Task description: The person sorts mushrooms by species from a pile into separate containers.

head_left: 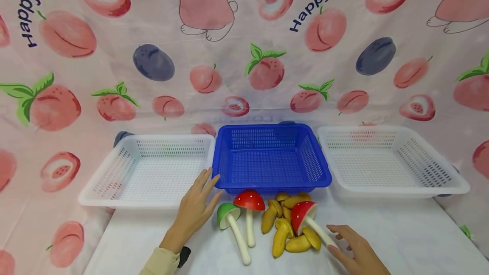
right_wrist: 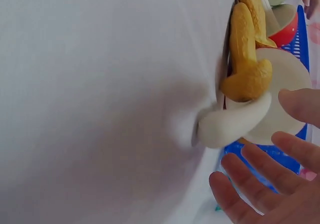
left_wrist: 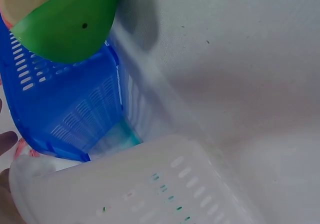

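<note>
The left hand (head_left: 196, 205) is positioned at the front right corner of the left white basket (head_left: 164, 177), beside the blue basket (head_left: 263, 166). Its fingers are extended and spread; no object is gripped. Contact between this hand and the basket rim cannot be determined. A beige sleeve (head_left: 162, 260) and a black wristband (head_left: 184, 256) are fitted at this wrist.

The right hand (head_left: 353, 249) is located at the stem end of the right red mushroom (head_left: 311, 223). Thumb and fingers are spread apart, with the thumb close to the white stem; the right wrist view shows a gap between the digits and the stem. The right red mushroom lies tilted against the yellow mushrooms (head_left: 280, 239), with its stem directed toward this hand.

The left red mushroom (head_left: 250, 217) and the green mushroom (head_left: 234, 230) lie side by side between the left hand and the yellow mushrooms. Their caps face the blue basket and their white stems point toward the person. All mushrooms are on the white table (head_left: 401, 232), in front of the blue basket.

The right white basket (head_left: 370, 169) completes the row of three. A fruit-patterned cloth (head_left: 221, 67) hangs behind the baskets
</note>
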Demonstrator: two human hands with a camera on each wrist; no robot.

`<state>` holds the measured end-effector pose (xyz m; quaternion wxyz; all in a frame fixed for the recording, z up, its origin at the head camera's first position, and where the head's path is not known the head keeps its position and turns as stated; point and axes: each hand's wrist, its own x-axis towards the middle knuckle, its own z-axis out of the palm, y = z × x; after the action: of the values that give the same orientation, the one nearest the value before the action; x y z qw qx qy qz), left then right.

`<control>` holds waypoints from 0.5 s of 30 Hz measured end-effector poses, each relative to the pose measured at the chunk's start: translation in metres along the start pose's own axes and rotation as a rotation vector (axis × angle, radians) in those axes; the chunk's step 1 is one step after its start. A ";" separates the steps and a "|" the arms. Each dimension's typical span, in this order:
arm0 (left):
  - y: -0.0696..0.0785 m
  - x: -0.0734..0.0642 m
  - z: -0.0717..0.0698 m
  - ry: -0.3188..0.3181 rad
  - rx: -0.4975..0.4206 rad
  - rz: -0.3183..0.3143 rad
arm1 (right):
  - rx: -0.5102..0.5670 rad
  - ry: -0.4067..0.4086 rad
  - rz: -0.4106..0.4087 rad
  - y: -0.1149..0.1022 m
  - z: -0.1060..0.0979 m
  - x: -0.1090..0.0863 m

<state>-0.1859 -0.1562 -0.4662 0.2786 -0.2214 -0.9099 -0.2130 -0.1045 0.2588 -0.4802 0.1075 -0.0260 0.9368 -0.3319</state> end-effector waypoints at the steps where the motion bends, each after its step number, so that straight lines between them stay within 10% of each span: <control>1: 0.000 0.001 0.001 -0.003 0.001 0.002 | 0.005 0.000 -0.002 0.000 0.002 0.001; 15: -0.002 0.011 0.007 0.026 -0.029 0.026 | 0.031 0.063 -0.094 -0.003 0.012 0.016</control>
<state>-0.1978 -0.1518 -0.4654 0.2899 -0.2346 -0.9001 -0.2253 -0.1180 0.2477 -0.4905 0.0628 -0.0580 0.9323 -0.3516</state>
